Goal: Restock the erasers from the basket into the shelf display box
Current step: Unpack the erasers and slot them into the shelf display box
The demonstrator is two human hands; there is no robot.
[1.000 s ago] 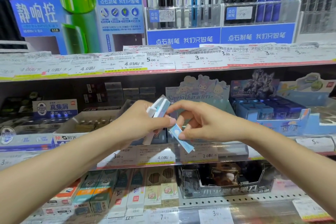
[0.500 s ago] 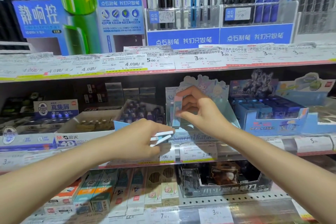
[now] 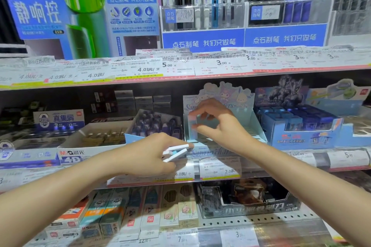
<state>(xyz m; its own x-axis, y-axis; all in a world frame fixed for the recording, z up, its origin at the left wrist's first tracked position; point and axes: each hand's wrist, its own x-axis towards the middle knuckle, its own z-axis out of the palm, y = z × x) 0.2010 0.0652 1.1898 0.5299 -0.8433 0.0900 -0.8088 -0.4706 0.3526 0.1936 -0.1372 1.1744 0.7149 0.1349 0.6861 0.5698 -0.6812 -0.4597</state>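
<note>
The pale blue display box with cartoon characters on its backboard sits on the middle shelf. My right hand reaches into its left side and pinches one flat light-blue eraser, held upright against the box's left wall. In front of the shelf edge, left of the box, my left hand grips a few white and blue erasers that stick out to the right between the fingers. The basket is out of view.
A box of purple items stands just left of the display box, and a blue box of dark blue items just right. A white M&G box sits further left. Price labels line the shelf edge; more boxes fill the shelf below.
My right hand took one eraser from the left hand's bundle, lifted it into the display box and lowered it at the left wall. My left hand dropped down to the shelf edge.
</note>
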